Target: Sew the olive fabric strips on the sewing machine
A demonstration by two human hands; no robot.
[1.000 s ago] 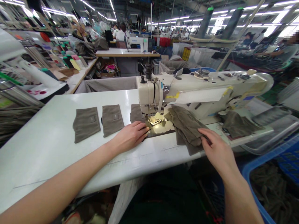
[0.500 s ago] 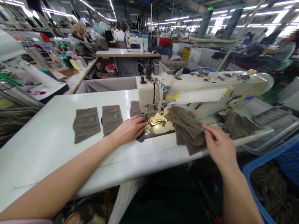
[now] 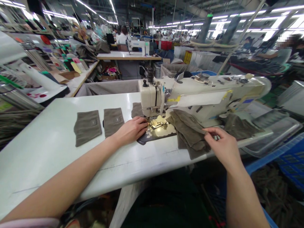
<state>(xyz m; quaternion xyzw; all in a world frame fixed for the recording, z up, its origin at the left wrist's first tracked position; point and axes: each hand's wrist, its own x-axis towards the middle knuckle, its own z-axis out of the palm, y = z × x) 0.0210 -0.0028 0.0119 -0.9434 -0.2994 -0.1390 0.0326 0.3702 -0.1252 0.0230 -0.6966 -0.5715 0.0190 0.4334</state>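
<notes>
My left hand (image 3: pixel 134 129) is beside the needle area of a cream sewing machine (image 3: pixel 148 98), its fingers drawn together at the left edge of the metal plate (image 3: pixel 163 131); what they hold, if anything, is too small to tell. With thumb and forefinger my right hand (image 3: pixel 219 142) pinches the right edge of a pile of olive-brown fabric pieces (image 3: pixel 190 131), right of the plate. Two flat fabric pieces, one at the left (image 3: pixel 87 126) and one nearer the machine (image 3: pixel 113 120), lie on the white table. Another piece (image 3: pixel 137 110) is partly hidden behind the machine head.
More brown fabric (image 3: pixel 239 125) lies beneath the machine arm at the right. A blue basket (image 3: pixel 291 161) with fabric stands at the lower right. Behind is another sewing table (image 3: pixel 128 56), where a person in white (image 3: pixel 122 38) sits. A white machine (image 3: pixel 42 77) is at the left.
My right hand has shifted slightly left, with the edge of the fabric pile still pinched. My left hand has moved slightly left and up at the plate.
</notes>
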